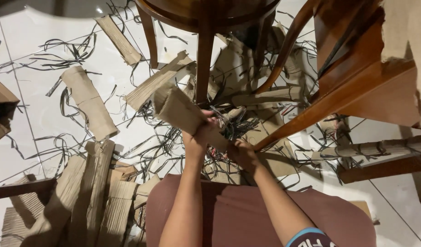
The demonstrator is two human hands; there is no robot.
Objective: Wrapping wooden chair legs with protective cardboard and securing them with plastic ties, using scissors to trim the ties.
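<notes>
Head view: left hand [197, 137] grips a cardboard piece [180, 110] just left of centre; right hand [242, 153] is closed on its lower end. White tile floor [41, 110] is littered with dark strips [73, 50] at 10 o'clock, cardboard stack [89, 196] at 8, wooden chair [357, 77] at 2.

2 hands: left hand [197, 137], right hand [243, 154]; 1 held cardboard piece [183, 111]; 2 chairs [357, 77]; many cardboard pieces and strips.

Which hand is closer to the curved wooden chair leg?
The right hand. It sits right beside the lower end of the curved chair leg, while the left hand is farther off to the left, gripping a folded cardboard piece.
</notes>
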